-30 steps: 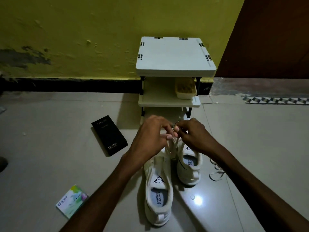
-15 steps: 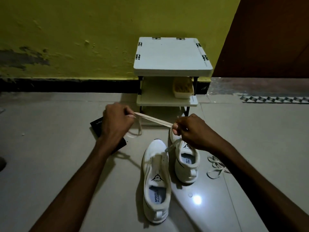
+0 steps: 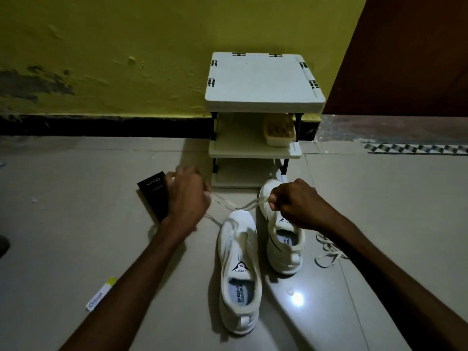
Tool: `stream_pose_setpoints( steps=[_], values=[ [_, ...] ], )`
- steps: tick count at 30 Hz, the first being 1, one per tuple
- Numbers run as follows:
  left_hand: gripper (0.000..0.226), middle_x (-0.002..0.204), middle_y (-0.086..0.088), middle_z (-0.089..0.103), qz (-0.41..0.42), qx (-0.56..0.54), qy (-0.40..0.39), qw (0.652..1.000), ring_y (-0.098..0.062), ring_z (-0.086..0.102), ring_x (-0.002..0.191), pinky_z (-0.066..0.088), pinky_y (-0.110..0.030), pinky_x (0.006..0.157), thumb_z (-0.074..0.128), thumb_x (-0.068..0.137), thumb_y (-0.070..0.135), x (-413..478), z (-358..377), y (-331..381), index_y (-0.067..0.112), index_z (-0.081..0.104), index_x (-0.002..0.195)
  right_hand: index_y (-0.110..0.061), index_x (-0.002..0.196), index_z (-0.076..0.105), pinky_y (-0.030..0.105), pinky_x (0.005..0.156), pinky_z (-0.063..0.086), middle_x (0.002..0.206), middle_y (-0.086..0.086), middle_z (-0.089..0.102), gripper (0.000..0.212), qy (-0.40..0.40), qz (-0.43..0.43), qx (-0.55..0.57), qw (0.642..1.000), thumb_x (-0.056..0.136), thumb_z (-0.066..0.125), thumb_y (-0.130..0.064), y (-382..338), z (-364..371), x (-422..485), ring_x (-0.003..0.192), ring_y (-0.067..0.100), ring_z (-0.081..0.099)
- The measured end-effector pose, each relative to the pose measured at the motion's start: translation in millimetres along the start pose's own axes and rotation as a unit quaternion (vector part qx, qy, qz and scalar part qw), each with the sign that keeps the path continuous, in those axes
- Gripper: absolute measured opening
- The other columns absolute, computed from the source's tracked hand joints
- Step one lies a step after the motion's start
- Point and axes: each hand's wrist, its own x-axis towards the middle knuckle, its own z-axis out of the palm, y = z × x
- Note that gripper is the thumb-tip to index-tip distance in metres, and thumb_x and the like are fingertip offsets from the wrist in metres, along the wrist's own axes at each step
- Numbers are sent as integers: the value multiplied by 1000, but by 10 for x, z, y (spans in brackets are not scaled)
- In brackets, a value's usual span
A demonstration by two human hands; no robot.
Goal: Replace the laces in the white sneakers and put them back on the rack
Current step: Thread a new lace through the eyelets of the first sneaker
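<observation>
Two white sneakers stand on the floor tiles, heels toward me: the left sneaker [image 3: 239,269] nearer, the right sneaker [image 3: 285,247] a little farther. A white lace [image 3: 243,205] sags between my hands above their toes. My right hand [image 3: 293,203] pinches one end over the right sneaker. My left hand [image 3: 187,196] holds the other part, out to the left over a black box. A trailing strand runs from my left hand down to the left sneaker's toe. The white three-tier rack [image 3: 263,82] stands against the wall just behind the sneakers.
A black phone box [image 3: 152,193] lies on the floor under my left hand. Another loose lace [image 3: 328,252] lies coiled right of the sneakers. A small white and green carton [image 3: 100,295] lies at the left. A tub [image 3: 279,131] sits on the rack's middle shelf.
A second ago my hands were together above the right sneaker. My left hand then pulled the lace out to the left; now the lace hangs slack between my hands.
</observation>
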Motion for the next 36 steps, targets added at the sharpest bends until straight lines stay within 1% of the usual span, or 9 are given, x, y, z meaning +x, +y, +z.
stream_pose_setpoints(
  steps=[3,6,8,10,14,19,23,28,36],
  values=[
    [18,118,11,63,123,-98,-56,986,5,48,111,19,-17,100,76,78,12,-175,44,331,26,71,88,-28,59,50,45,84,50,73,-2,59,36,-1,-1,19,1000,94,51,-17,-42,-5,26,83,27,53],
    [22,100,17,69,219,-150,-103,959,0,55,105,39,-28,97,80,74,11,-277,45,511,30,69,73,-29,58,50,46,81,51,72,0,61,36,3,2,29,1000,88,52,-8,-41,-52,38,79,28,56],
    [23,93,13,73,215,-210,-140,943,4,63,94,46,-9,78,76,77,2,-316,74,553,23,70,73,-29,58,50,44,79,51,71,2,60,37,0,3,29,1000,87,52,-6,-53,-74,32,79,28,58],
    [26,90,10,74,197,-226,-129,945,3,67,89,46,-7,69,72,80,-2,-310,122,548,22,69,72,-28,59,50,42,77,48,69,1,57,38,-6,6,39,999,88,52,-4,-73,-72,17,77,26,56],
    [26,85,13,66,183,-189,-77,962,-1,63,84,54,-28,72,76,79,5,-285,206,504,28,67,71,-28,59,52,41,79,48,68,-4,58,38,-6,7,52,999,88,52,-4,-49,-61,9,78,22,57],
    [14,90,8,68,199,-244,-123,941,12,62,87,45,-4,70,69,81,-7,-317,171,567,6,69,77,-27,60,49,30,64,40,64,-2,53,39,-21,6,61,998,92,53,-5,-47,-77,3,67,18,50],
    [13,83,8,75,188,-291,-165,924,1,69,88,54,-17,79,71,83,0,-253,194,543,12,68,77,-27,59,49,29,63,39,63,-2,53,39,-15,8,77,997,94,52,-9,-18,-93,5,63,14,49],
    [18,74,13,70,170,-225,-129,951,7,65,73,50,-10,63,72,83,2,-220,220,567,17,70,74,-27,66,58,29,68,42,69,-5,58,36,-17,7,98,995,100,48,-19,19,-76,-31,64,8,52],
    [17,75,5,68,107,-149,-54,982,-1,64,72,45,-2,62,67,87,0,-100,187,487,13,69,77,-26,69,69,27,63,40,59,-10,56,36,20,52,93,994,99,50,-22,82,-35,-136,60,5,50]
  ],
)
